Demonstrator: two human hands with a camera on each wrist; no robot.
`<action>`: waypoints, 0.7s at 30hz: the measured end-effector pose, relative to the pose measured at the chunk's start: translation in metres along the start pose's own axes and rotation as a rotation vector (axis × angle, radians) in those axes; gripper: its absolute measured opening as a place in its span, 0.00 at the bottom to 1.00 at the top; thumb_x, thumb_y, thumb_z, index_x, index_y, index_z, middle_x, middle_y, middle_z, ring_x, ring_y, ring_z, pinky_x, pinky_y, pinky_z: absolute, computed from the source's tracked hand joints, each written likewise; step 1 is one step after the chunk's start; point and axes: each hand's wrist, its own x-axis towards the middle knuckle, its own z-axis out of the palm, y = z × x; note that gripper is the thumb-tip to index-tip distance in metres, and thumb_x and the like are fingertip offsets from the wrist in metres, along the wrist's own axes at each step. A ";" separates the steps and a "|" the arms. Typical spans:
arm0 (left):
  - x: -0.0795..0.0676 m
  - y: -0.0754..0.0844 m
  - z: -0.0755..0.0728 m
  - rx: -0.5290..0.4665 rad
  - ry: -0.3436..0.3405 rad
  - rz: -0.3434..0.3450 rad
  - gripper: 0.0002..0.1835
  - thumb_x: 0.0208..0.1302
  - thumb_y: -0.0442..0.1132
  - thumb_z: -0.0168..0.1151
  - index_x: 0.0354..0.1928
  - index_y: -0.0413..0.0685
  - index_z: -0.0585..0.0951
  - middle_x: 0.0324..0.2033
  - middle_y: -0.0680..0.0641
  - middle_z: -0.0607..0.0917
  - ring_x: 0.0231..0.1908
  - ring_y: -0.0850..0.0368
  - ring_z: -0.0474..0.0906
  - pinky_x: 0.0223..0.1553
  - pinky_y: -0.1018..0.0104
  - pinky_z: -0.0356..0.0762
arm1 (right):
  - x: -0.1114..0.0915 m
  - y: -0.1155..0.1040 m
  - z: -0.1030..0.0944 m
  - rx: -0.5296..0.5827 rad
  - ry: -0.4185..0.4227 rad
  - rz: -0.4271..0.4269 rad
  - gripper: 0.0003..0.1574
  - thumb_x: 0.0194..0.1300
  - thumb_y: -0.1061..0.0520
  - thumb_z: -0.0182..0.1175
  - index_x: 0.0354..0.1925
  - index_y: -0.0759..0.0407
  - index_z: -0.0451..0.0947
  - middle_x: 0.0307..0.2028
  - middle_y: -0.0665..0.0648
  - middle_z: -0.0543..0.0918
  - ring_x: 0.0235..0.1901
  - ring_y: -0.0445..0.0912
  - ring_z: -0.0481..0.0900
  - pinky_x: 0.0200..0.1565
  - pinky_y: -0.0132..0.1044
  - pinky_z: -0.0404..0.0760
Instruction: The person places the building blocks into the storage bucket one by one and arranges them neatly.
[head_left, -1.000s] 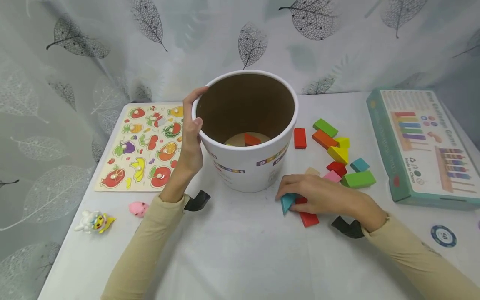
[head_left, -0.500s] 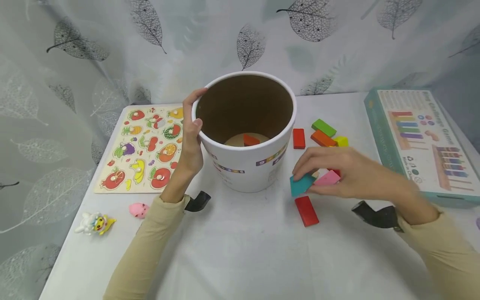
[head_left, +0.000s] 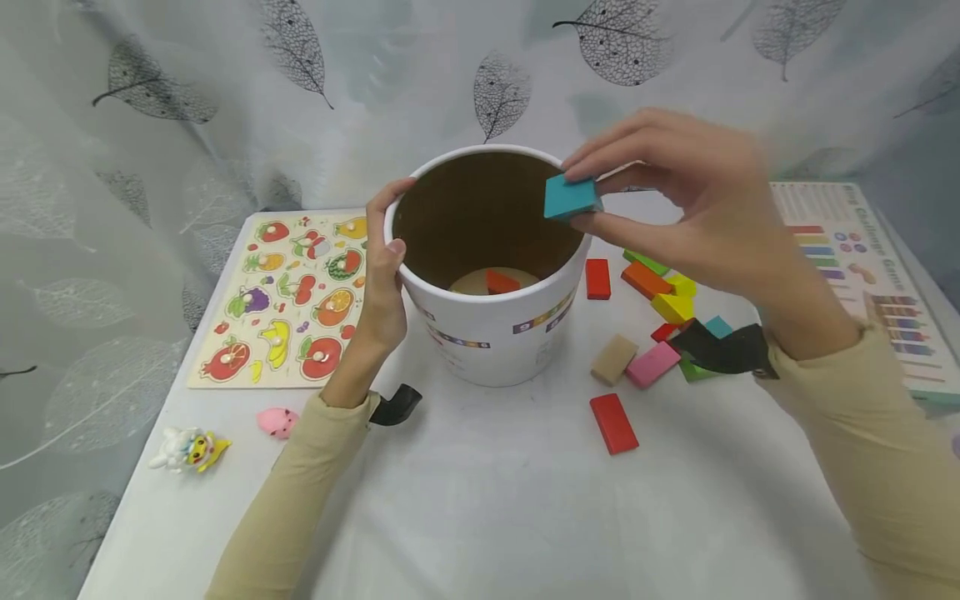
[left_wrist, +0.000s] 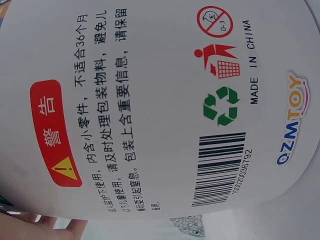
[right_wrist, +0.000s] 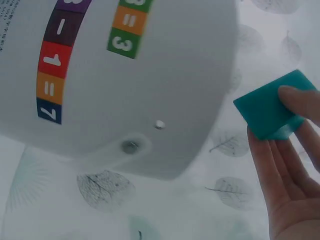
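My left hand [head_left: 384,292] holds the left side of a tall white bucket [head_left: 491,333], thumb and a finger hooked at its rim. Printed warnings and a barcode cover the bucket wall [left_wrist: 165,110] in the left wrist view. An orange block [head_left: 501,282] lies on the bucket's floor. Between thumb and fingers, my right hand [head_left: 690,200] pinches a teal block [head_left: 568,197] at the bucket's right rim. The right wrist view shows the same teal block [right_wrist: 272,105], flat-faced with sharp corners, held up beside the bucket.
Right of the bucket lie a red block [head_left: 614,423], a wooden block [head_left: 614,360], a pink block [head_left: 653,365] and several other coloured ones. A game box [head_left: 892,275] stands far right. A fruit puzzle board [head_left: 281,304] and small figurines [head_left: 197,448] are on the left.
My right hand has picked up the teal block from the table and raised it to the bucket's right rim. The wooden and pink blocks now show uncovered. My left hand stays on the bucket.
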 end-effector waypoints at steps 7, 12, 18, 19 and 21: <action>0.001 0.000 0.001 0.018 0.001 0.000 0.46 0.56 0.69 0.48 0.70 0.48 0.58 0.66 0.45 0.65 0.65 0.48 0.63 0.65 0.51 0.63 | 0.008 0.017 0.017 -0.012 0.019 0.087 0.27 0.44 0.79 0.69 0.47 0.71 0.81 0.46 0.61 0.83 0.49 0.46 0.81 0.52 0.30 0.80; 0.002 0.002 -0.001 0.025 0.012 -0.001 0.47 0.55 0.71 0.49 0.70 0.48 0.58 0.66 0.45 0.65 0.65 0.48 0.63 0.64 0.52 0.64 | 0.013 0.020 0.022 -0.039 0.008 0.082 0.26 0.46 0.77 0.69 0.47 0.72 0.80 0.46 0.58 0.83 0.49 0.44 0.81 0.52 0.29 0.80; 0.001 0.002 -0.001 0.036 0.006 0.002 0.46 0.56 0.69 0.48 0.70 0.48 0.58 0.66 0.46 0.65 0.65 0.50 0.63 0.64 0.53 0.64 | 0.015 0.020 0.027 -0.022 0.035 0.092 0.23 0.46 0.76 0.70 0.45 0.72 0.81 0.44 0.53 0.84 0.47 0.44 0.81 0.51 0.29 0.80; 0.001 0.001 -0.001 0.039 0.004 0.001 0.45 0.56 0.68 0.48 0.70 0.48 0.58 0.66 0.46 0.65 0.65 0.50 0.63 0.64 0.53 0.63 | 0.015 0.021 0.027 -0.020 0.036 0.088 0.23 0.46 0.76 0.70 0.45 0.72 0.81 0.44 0.54 0.84 0.47 0.44 0.81 0.51 0.29 0.80; 0.000 0.001 0.000 0.051 0.003 -0.003 0.45 0.56 0.68 0.47 0.70 0.48 0.58 0.66 0.46 0.65 0.65 0.51 0.62 0.64 0.52 0.63 | 0.016 0.021 0.028 -0.014 0.033 0.080 0.23 0.45 0.76 0.70 0.44 0.73 0.81 0.44 0.58 0.84 0.47 0.45 0.81 0.52 0.30 0.80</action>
